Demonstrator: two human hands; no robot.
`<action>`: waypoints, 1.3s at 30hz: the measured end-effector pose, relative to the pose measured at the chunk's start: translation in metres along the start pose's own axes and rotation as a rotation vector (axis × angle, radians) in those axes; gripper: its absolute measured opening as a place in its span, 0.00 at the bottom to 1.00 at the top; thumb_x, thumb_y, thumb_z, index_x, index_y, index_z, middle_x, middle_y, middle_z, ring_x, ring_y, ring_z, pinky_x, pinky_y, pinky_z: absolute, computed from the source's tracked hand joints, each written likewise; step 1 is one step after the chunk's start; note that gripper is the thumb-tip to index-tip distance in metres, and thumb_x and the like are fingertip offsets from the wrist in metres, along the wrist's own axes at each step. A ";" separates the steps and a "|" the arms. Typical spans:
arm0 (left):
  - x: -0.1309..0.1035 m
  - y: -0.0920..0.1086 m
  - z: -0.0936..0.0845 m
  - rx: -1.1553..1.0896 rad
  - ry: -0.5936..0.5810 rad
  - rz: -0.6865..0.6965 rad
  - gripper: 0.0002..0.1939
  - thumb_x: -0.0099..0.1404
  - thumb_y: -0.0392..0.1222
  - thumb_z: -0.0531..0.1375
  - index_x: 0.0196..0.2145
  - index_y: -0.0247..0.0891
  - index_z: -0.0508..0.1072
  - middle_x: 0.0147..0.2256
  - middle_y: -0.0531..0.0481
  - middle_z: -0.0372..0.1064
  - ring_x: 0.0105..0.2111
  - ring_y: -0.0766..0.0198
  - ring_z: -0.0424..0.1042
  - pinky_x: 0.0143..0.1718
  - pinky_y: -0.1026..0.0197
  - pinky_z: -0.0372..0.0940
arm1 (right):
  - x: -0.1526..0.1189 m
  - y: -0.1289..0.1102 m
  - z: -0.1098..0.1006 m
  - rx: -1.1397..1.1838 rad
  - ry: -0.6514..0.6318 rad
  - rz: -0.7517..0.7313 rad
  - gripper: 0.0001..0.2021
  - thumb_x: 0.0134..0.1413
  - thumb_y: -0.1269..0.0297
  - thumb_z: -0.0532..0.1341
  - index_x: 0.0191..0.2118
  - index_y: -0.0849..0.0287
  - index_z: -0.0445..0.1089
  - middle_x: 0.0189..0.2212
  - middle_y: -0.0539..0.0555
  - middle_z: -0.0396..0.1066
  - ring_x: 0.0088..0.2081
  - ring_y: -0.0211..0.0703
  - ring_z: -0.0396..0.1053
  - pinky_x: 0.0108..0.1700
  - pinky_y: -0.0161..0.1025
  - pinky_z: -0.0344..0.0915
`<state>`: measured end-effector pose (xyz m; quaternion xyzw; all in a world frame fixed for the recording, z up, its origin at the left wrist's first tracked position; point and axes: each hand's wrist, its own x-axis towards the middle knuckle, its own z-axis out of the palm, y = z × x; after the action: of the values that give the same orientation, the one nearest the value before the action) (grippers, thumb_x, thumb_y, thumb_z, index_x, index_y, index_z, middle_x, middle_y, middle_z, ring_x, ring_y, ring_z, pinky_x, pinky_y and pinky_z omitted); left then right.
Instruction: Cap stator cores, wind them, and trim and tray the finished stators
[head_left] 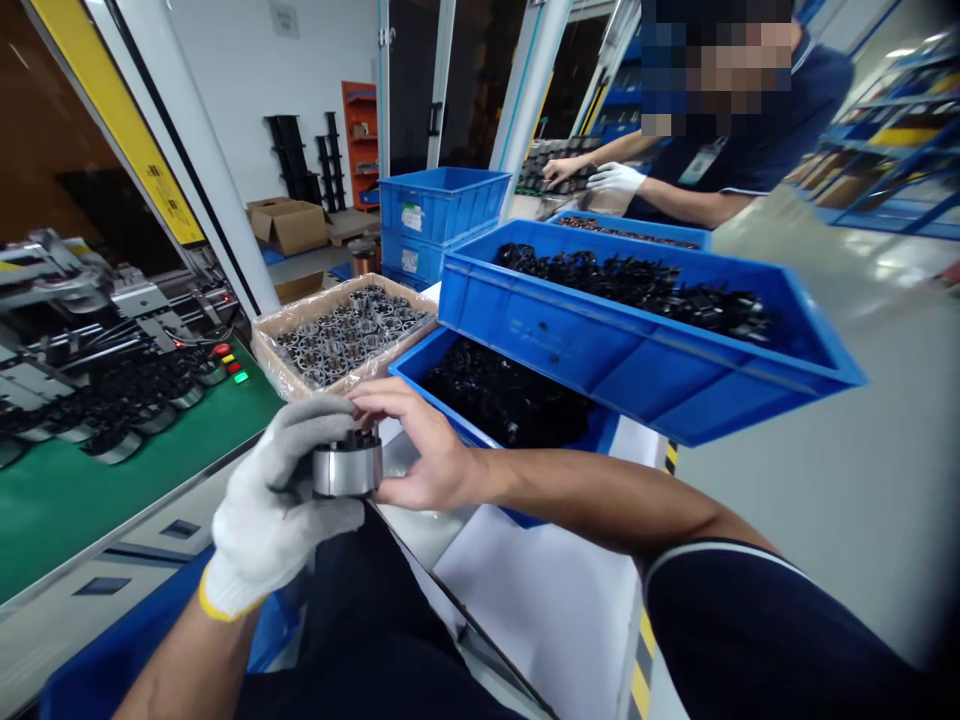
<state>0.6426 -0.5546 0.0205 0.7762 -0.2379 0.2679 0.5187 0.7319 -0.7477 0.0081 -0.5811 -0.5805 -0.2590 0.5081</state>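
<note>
The left hand (262, 510), in a white glove, is curled round a silver stator core (348, 470), its thumb underneath. The bare right hand (431, 450) pinches the same core from the other side, fingers over the black insert (355, 438) and thumb at the lower rim. The core is held in the air by the left edge of the white bench (547, 600). Beyond the right hand, a lower blue bin (420, 355) holds black parts (too dark to tell apart); an upper blue bin (570, 350) overlaps it. At the bench's far-left corner, a plastic-lined cardboard box (271, 362) is full of bare cores (345, 335). Leftward, black-topped cores (146, 415) crowd the far edge of a green worktop (172, 490). Past the bins stands a co-worker (757, 140).
</note>
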 end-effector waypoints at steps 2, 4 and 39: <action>-0.006 -0.005 0.007 -0.084 -0.019 -0.111 0.25 0.66 0.49 0.68 0.60 0.51 0.73 0.65 0.46 0.64 0.65 0.49 0.66 0.62 0.51 0.69 | 0.002 0.001 -0.003 -0.054 0.001 -0.023 0.23 0.56 0.72 0.67 0.57 0.64 0.66 0.53 0.66 0.69 0.56 0.48 0.71 0.55 0.44 0.75; -0.009 -0.008 0.013 -0.057 -0.003 -0.208 0.30 0.61 0.47 0.71 0.61 0.50 0.72 0.66 0.45 0.62 0.65 0.47 0.65 0.62 0.50 0.69 | 0.003 0.002 -0.004 -0.103 -0.005 -0.068 0.20 0.55 0.75 0.66 0.54 0.63 0.68 0.50 0.64 0.71 0.54 0.48 0.72 0.56 0.44 0.75; -0.065 -0.060 -0.162 1.013 0.320 -0.817 0.25 0.63 0.58 0.63 0.52 0.41 0.73 0.49 0.38 0.76 0.49 0.41 0.77 0.52 0.37 0.72 | -0.011 0.017 0.002 -0.326 -0.352 0.137 0.35 0.65 0.64 0.66 0.71 0.62 0.54 0.62 0.68 0.65 0.64 0.53 0.67 0.65 0.49 0.71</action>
<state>0.6056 -0.3764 -0.0116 0.9023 0.3100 0.2405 0.1788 0.7456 -0.7470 -0.0073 -0.7295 -0.5701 -0.2088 0.3150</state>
